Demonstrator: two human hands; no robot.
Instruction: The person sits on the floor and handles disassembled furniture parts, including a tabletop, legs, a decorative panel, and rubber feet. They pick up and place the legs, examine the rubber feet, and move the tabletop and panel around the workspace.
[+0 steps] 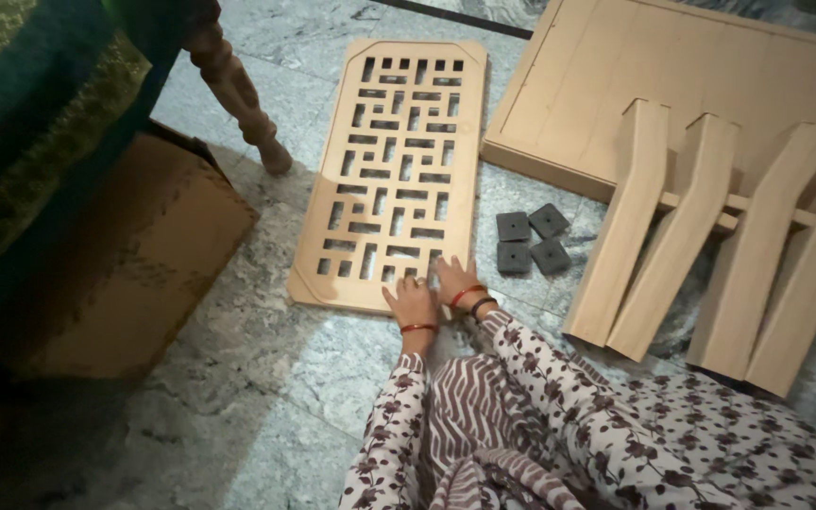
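The lattice panel (391, 175), pale wood with rectangular cut-outs, lies flat on the marble floor (238, 378), its near short edge under both hands: the left hand (412, 303) and the right hand (452, 279) rest side by side on it, fingers spread flat and open, apparently gripping nothing, though the fingertips are too small to judge surely. Just right of the panel sit four dark square pads (531, 240) in a cluster, and beyond them four curved wooden legs (729, 255) lean on a large flat board (672, 85). Left of the panel stand a turned furniture leg (238, 94) and a cardboard box (134, 255).
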